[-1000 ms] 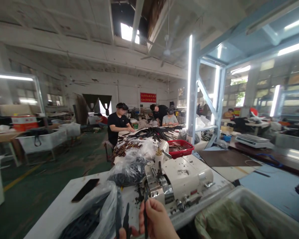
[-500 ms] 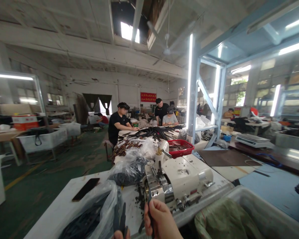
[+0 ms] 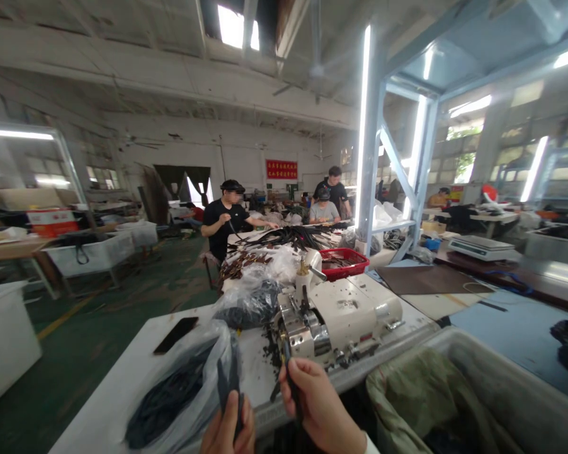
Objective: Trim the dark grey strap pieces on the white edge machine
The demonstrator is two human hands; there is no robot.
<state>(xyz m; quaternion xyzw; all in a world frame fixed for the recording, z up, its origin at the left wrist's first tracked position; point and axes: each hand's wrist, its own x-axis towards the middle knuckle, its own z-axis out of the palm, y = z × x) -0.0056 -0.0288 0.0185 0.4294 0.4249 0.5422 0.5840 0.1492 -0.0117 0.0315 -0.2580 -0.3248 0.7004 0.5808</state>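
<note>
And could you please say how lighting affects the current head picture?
Head view: glare halos the long white tube light; the bright white skylight is washed out; the narrow dark strips in the left hand show little surface detail.

The machine (image 3: 348,315) is polished metal and smooth paint — the bag (image 3: 208,334) glossy plastic, the strips (image 3: 224,379) matt.

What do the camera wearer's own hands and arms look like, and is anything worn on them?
The left hand and right hand are human and ungloved. A whitish sleeve edge just shows behind the right one; no left sleeve is in view.
</note>
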